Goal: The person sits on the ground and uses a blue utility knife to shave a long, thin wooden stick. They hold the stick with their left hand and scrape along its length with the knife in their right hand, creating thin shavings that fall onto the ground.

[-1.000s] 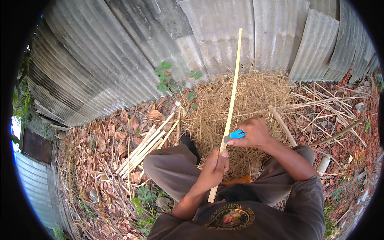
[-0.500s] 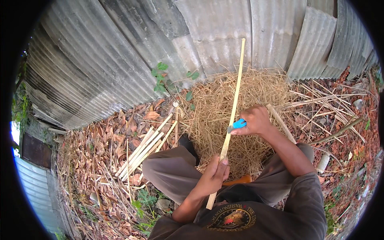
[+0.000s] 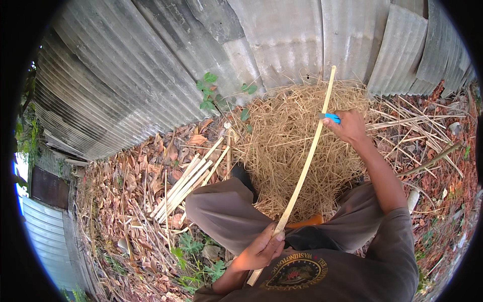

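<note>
A long, pale bamboo strip (image 3: 306, 173) slants from my lap up toward the metal wall, bowing slightly. Near its lower end, my left hand (image 3: 261, 248) is closed around it, with the tail sticking out below my fingers by my shirt. Farther up, my right hand (image 3: 349, 126) grips a blue utility knife (image 3: 331, 118). The knife's grey blade lies across the strip, not far from its top end. Most of the knife's handle is hidden inside my fingers. Below the strip, a pile of thin wood shavings (image 3: 276, 151) spreads between my bent legs and the wall.
Several split bamboo strips (image 3: 183, 189) lie bundled on dry leaves at the left. Corrugated metal sheets (image 3: 287, 40) form the wall ahead. Thin sticks (image 3: 417, 126) litter the ground at the right. An orange object (image 3: 308, 221) shows beside my lap.
My right hand and the knife have slid up and away along the strip. The strip's top end has swung right and now bows more. My left hand keeps its hold.
</note>
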Demonstrator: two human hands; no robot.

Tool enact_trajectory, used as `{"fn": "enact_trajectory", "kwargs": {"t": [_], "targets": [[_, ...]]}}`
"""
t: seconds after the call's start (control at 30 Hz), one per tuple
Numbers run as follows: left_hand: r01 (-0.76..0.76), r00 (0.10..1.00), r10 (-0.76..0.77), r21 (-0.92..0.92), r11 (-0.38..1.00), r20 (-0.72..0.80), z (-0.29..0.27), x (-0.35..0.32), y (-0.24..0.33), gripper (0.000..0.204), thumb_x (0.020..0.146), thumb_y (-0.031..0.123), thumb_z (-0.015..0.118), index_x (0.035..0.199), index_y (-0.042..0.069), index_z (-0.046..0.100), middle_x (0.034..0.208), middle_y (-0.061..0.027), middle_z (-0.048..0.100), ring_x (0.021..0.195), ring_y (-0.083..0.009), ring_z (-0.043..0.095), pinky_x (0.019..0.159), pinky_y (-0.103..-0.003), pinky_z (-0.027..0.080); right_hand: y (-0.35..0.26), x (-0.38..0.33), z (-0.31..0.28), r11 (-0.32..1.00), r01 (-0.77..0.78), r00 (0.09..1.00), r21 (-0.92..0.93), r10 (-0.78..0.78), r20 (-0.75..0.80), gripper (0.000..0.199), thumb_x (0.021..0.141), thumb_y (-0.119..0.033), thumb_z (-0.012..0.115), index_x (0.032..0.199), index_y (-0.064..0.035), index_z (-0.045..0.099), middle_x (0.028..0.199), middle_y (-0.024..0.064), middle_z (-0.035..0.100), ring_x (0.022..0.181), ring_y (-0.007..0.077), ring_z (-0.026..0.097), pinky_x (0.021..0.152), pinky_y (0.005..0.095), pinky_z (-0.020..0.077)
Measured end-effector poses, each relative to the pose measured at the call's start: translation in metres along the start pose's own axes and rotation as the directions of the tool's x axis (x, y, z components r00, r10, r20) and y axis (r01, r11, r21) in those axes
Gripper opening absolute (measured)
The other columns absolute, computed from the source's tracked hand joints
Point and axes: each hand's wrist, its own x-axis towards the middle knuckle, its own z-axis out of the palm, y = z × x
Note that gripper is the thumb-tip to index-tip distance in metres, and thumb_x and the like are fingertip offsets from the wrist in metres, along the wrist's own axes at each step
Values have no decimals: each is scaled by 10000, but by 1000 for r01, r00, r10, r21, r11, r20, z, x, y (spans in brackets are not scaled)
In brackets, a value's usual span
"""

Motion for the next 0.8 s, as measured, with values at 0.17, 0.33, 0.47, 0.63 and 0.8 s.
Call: {"fn": "enact_trajectory", "kwargs": {"t": [0.17,0.33,0.47,0.63,0.8], "targets": [[-84,993,71,-141,986,-93,-2,39,-6,178,1044,235,315,958,92,378,581,28,380,411,-33,332,356,-192,309,-75,-51,13,925,366,929,105,-369,9,777,724,-831,472,508,-91,560,397,47,456,364,232,521,401,374,432],[-28,997,17,-136,990,-79,11,54,3,174,1044,259,307,1001,99,361,578,28,370,408,-37,314,359,-190,311,-57,-37,9,902,425,899,76,-411,-149,757,700,-826,511,482,-101,529,392,46,449,344,233,496,384,362,410],[-7,999,3,-90,996,-38,11,52,7,182,1044,261,298,1063,90,356,578,27,369,398,-40,303,357,-191,310,-36,-24,8,922,386,906,-8,-381,-183,775,701,-839,493,469,-100,515,389,41,445,346,223,493,384,366,403],[50,999,-51,-68,996,-15,12,40,11,190,1044,253,299,1095,78,353,578,20,370,389,-50,306,357,-193,313,-23,-19,13,972,235,964,10,-231,-131,786,702,-849,471,477,-98,528,382,38,433,363,229,500,394,379,407],[32,997,-29,-53,998,69,15,19,2,210,1042,237,305,1164,71,350,578,10,377,385,-61,334,359,-191,315,14,-1,2,993,98,983,-66,-107,-151,768,724,-824,478,524,-88,574,406,61,469,396,248,528,419,394,420]]}}
